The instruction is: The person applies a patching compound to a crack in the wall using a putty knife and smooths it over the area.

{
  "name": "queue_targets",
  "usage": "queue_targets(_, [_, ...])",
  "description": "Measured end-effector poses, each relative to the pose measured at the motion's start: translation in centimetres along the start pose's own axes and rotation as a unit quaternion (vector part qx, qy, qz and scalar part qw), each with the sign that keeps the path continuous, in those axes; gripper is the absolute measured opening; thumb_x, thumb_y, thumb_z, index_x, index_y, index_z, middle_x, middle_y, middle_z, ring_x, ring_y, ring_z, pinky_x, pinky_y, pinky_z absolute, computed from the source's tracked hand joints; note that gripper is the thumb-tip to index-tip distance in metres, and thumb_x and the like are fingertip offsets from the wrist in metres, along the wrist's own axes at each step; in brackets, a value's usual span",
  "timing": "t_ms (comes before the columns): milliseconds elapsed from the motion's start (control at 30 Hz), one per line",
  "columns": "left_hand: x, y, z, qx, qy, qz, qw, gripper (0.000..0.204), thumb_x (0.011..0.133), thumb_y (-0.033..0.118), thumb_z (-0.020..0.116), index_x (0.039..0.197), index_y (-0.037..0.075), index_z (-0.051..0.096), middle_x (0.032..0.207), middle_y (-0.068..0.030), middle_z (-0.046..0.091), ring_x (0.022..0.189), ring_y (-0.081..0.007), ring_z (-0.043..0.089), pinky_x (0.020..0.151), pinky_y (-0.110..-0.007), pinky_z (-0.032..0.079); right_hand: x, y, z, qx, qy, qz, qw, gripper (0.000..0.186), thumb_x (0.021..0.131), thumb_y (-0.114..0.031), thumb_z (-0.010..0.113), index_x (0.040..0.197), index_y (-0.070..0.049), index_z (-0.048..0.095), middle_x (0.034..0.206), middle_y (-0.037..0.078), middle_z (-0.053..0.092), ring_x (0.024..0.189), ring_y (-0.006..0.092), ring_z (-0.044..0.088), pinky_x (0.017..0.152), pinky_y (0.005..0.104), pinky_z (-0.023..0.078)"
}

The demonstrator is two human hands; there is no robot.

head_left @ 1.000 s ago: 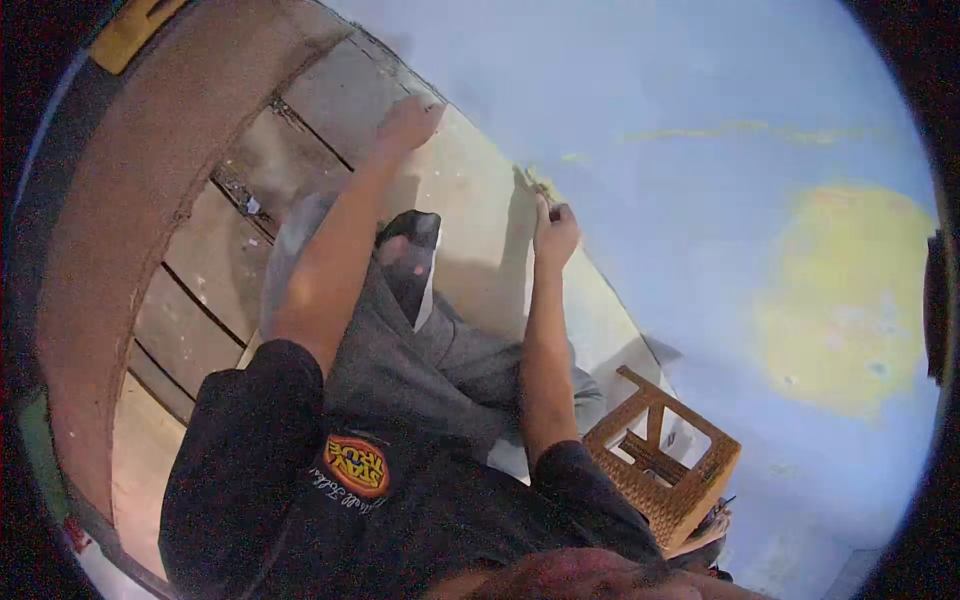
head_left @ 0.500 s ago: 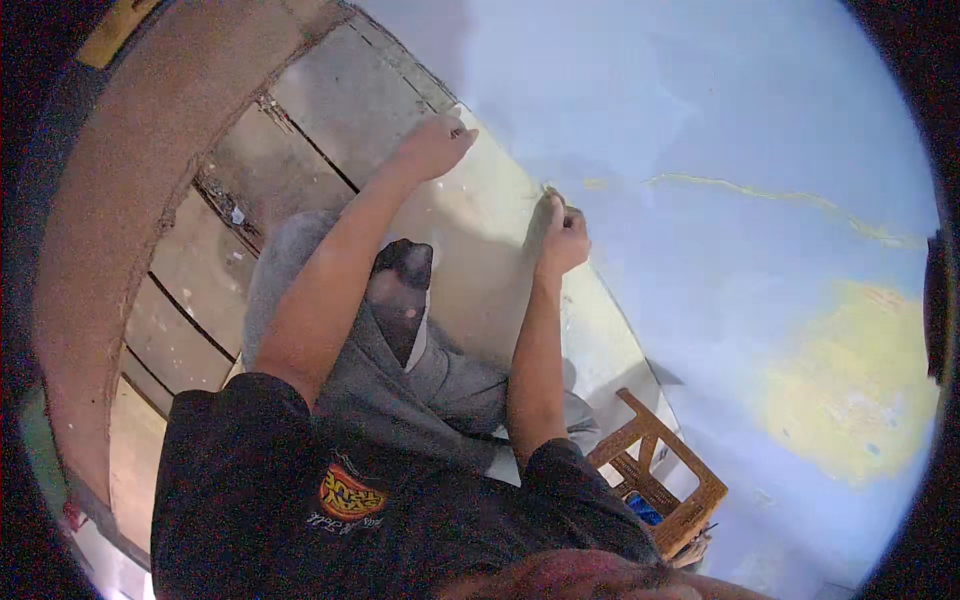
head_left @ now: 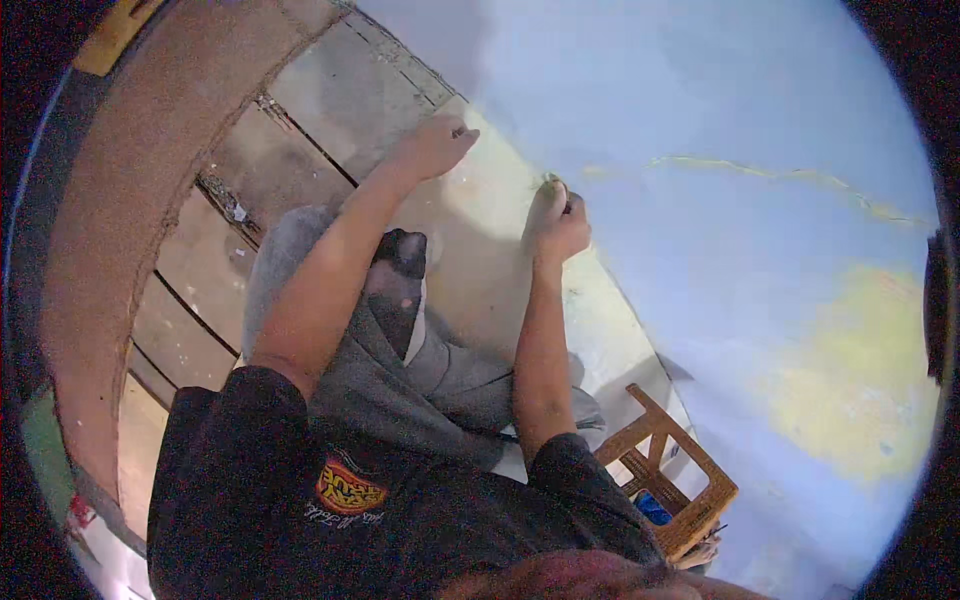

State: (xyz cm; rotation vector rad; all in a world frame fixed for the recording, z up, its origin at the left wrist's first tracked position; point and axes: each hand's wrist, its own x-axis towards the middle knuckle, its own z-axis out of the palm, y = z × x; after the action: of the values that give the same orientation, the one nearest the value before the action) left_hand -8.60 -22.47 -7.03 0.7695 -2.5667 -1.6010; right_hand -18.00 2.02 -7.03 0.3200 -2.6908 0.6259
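Note:
My left hand (head_left: pixel 441 146) is curled closed just over the pale strip (head_left: pixel 500 150) where the floor meets the light blue wall (head_left: pixel 720 100). Whatever it may hold is hidden inside the fingers. Lower and to the right, my right hand (head_left: pixel 565 228) is closed, with its thumb pointing up along the foot of the wall. Something tiny may sit at its fingertips, too small to name. Between my forearms lie my folded legs in grey trousers (head_left: pixel 420 370) and a foot in a dark sock (head_left: pixel 400 275).
At lower right, against the wall, stands a brown stool (head_left: pixel 690 520) with a blue item (head_left: pixel 655 508) showing through its frame. A yellowish crack (head_left: pixel 760 168) and a large yellow patch (head_left: pixel 860 390) mark the wall. Dark gaps cross the floor (head_left: pixel 200 325) at left.
My right hand has turned slightly, its thumb now more upright along the wall's foot. The left hand stays nearly in place, still curled. The whole view has shifted a little.

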Motion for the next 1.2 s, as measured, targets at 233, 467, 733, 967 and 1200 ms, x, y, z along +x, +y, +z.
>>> queue_targets(233, [-1.3,2.2,-1.4,0.021,-0.031,-0.033,0.999,0.051,0.095,0.045,0.048,0.101,-0.003,0.065,0.102,-0.0242,0.065,0.102,-0.0374,0.062,0.092,-0.048,0.046,0.0,-0.9,-0.7,0.031,-0.06,0.028,0.997,0.046,0.093,-0.052,0.055,0.091,-0.01,0.073,0.078,0.016,0.07,0.067,0.036,0.066,0.062,0.0443,0.05])
queue_targets(467, [-1.1,1.2,-1.1,0.033,-0.025,-0.028,0.999,0.048,0.094,0.045,0.051,0.101,0.0,0.066,0.1,-0.0229,0.066,0.101,-0.0383,0.063,0.091,-0.047,0.047,-0.3,-3.1,-2.0,0.034,-0.063,0.072,0.995,0.047,0.093,-0.05,0.058,0.089,-0.005,0.072,0.076,0.014,0.068,0.069,0.0306,0.065,0.065,0.039,0.05])
queue_targets(733, [-0.8,1.1,-1.2,0.021,-0.025,-0.039,0.999,0.049,0.093,0.045,0.052,0.106,0.0,0.067,0.103,-0.0215,0.068,0.099,-0.0367,0.064,0.089,-0.047,0.048,-0.6,-1.0,-0.5,0.028,-0.046,-0.003,0.999,0.042,0.094,-0.048,0.054,0.092,-0.011,0.073,0.078,0.016,0.069,0.068,0.037,0.066,0.062,0.0443,0.05])
queue_targets(967, [-0.9,2.6,-1.7,0.004,-0.061,-0.046,0.997,0.049,0.094,0.045,0.052,0.107,0.0,0.066,0.106,-0.0216,0.067,0.102,-0.0363,0.063,0.092,-0.046,0.048,-0.1,-0.7,-0.1,0.029,-0.008,-0.017,0.999,0.045,0.094,-0.044,0.058,0.085,-0.002,0.071,0.068,0.016,0.065,0.061,0.0301,0.061,0.059,0.039,0.048])
queue_targets(1200, [-1.0,1.2,-0.8,0.032,0.004,0.012,0.999,0.05,0.093,0.045,0.051,0.105,-0.001,0.066,0.104,-0.0219,0.067,0.1,-0.0378,0.063,0.09,-0.046,0.048,-0.3,-1.7,-0.6,0.052,-0.024,0.021,0.998,0.038,0.09,-0.042,0.065,0.085,-0.004,0.071,0.072,0.014,0.066,0.068,0.0309,0.064,0.063,0.0387,0.048])
